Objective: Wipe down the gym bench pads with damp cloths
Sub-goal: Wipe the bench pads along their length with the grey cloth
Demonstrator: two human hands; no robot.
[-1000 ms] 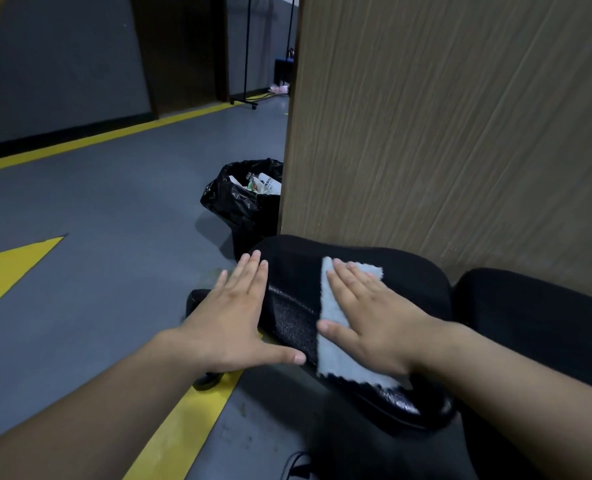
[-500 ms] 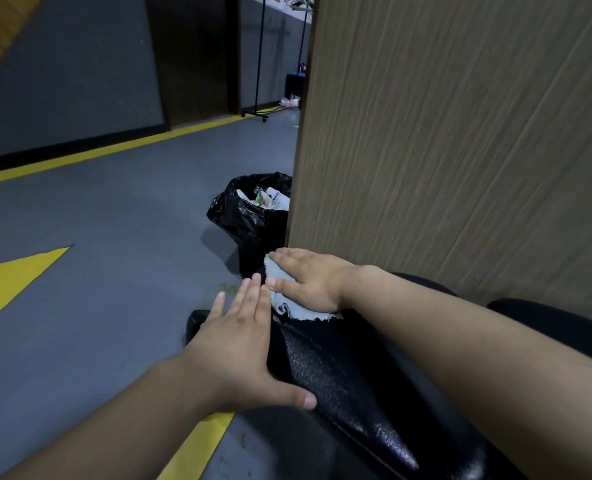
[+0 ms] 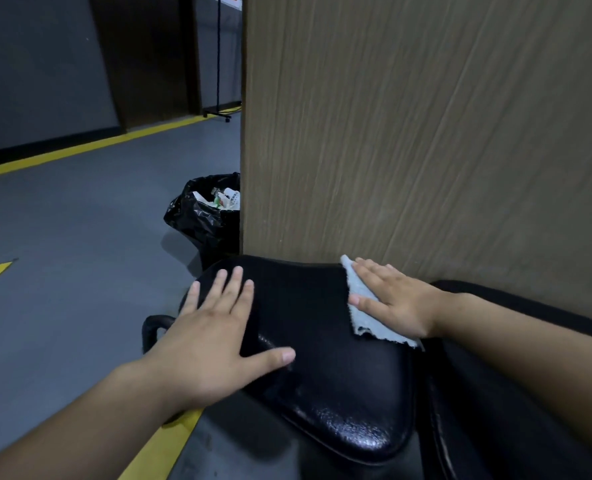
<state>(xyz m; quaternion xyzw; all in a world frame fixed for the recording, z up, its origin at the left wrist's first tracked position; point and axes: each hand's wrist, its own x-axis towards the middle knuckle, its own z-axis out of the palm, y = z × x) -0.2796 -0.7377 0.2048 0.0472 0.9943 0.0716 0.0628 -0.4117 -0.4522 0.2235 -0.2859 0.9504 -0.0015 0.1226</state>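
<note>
A black padded bench seat (image 3: pixel 315 341) fills the lower middle of the head view, its near part glossy. A second black pad (image 3: pixel 516 427) lies to its right. My left hand (image 3: pixel 214 337) rests flat on the seat's left edge, fingers straight and spread. My right hand (image 3: pixel 391 299) presses a light blue-grey cloth (image 3: pixel 367 317) flat against the seat's far right part, close to the wooden panel. The cloth's frayed lower edge sticks out below my palm.
A tall wood-grain panel (image 3: pixel 426 133) stands right behind the bench. A black bin bag (image 3: pixel 204 216) with rubbish sits on the grey floor beside the panel's left edge. Yellow floor lines (image 3: pixel 79 150) run across the floor. A black handle (image 3: pixel 152 327) juts from the bench's left.
My right hand has slid the cloth from the seat's far left end across to its far right side. My left hand has stayed flat on the seat's left edge.
</note>
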